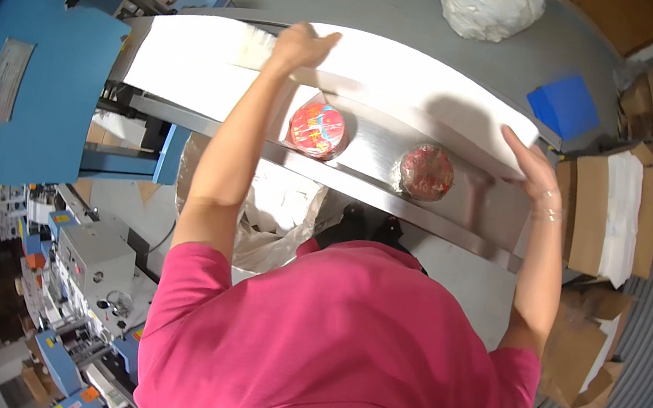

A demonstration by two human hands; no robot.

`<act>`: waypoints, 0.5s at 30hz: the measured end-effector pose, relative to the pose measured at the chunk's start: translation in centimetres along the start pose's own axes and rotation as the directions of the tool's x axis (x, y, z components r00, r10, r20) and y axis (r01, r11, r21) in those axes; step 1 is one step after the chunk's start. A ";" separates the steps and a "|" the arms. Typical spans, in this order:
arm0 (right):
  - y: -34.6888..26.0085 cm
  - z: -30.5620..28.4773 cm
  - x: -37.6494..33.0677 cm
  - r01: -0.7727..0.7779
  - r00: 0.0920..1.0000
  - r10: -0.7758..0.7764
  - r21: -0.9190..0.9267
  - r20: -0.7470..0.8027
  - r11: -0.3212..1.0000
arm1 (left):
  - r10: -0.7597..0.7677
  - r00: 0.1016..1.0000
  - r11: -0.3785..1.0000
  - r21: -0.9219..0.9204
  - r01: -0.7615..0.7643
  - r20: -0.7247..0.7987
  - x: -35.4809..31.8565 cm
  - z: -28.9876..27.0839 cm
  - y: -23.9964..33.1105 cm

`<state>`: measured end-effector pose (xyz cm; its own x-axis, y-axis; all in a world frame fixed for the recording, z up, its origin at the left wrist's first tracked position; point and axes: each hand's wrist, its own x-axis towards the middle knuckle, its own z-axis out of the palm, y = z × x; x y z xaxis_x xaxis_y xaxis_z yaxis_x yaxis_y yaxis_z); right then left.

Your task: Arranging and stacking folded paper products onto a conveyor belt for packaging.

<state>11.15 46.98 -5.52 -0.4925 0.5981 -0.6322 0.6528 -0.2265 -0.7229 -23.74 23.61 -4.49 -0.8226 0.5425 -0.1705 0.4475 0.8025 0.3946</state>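
Observation:
A long white stack point(411, 74), which looks like folded paper or tissue, spans the far side of a metal trough point(376, 144). My left hand point(302, 49) grips its left end, with the thumb over the top. At the right end my right hand point(528, 161) clasps it, fingers partly hidden, so the stack is held between both hands. More white material point(196, 65) lies to the left of my left hand. In the trough sit two round red things: a patterned one point(318, 129) near my left forearm, and a shiny, plastic-wrapped one point(427, 172) farther right.
A blue machine housing point(42, 89) stands at the left. Below the trough is a clear plastic bag point(255, 236) with white pieces. Cardboard boxes point(588, 212) stand at the right. Beyond the trough are a blue object point(564, 105) and a stuffed white bag point(488, 5).

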 end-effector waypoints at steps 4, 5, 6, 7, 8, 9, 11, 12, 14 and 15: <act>3.7 -6.3 1.7 0.075 0.996 -0.076 0.027 0.049 0.997 | 0.058 0.992 0.981 -0.192 -0.036 0.111 0.7 3.7 1.3; 4.9 -7.3 2.3 0.102 0.992 -0.106 0.057 0.063 0.993 | 0.084 0.979 0.939 -0.342 -0.015 0.186 0.8 4.5 1.7; 5.7 -7.6 2.7 0.096 0.994 -0.099 0.058 0.055 0.994 | 0.090 0.977 0.939 -0.344 -0.019 0.194 0.4 4.6 2.3; 6.2 -7.8 3.2 0.108 0.993 -0.112 0.088 0.033 0.990 | 0.062 0.947 0.905 -0.417 0.080 0.315 -0.3 4.1 3.0; 6.6 -8.0 3.6 0.120 0.992 -0.122 0.119 0.009 0.986 | 0.046 0.899 0.863 -0.471 0.184 0.436 -0.7 3.6 3.7; 6.6 -7.9 3.6 0.139 0.990 -0.139 0.148 -0.008 0.979 | -0.062 0.883 0.930 -0.294 0.221 0.466 -1.0 3.1 4.3; 5.4 -6.9 2.5 0.217 0.973 -0.228 0.172 0.046 0.961 | 0.002 0.893 0.977 -0.193 0.095 0.450 -0.8 3.5 5.0; 5.1 -6.8 2.2 0.221 0.971 -0.234 0.170 0.057 0.960 | 0.065 0.897 0.996 -0.088 -0.029 0.437 -0.7 3.7 5.5; 4.9 -6.5 1.4 0.281 0.953 -0.298 0.213 0.048 0.936 | 0.160 0.887 0.984 -0.146 -0.106 0.433 -1.5 3.5 6.0; 4.7 -6.4 1.1 0.282 0.953 -0.298 0.203 0.054 0.938 | 0.245 0.877 0.963 -0.209 -0.170 0.414 -1.4 3.1 5.9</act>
<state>17.35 51.52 -7.88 -0.6947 0.5963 -0.4023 0.3570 -0.1997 -0.9125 -18.83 28.36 -4.66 -0.4668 0.7748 -0.4264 0.4973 0.6287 0.5979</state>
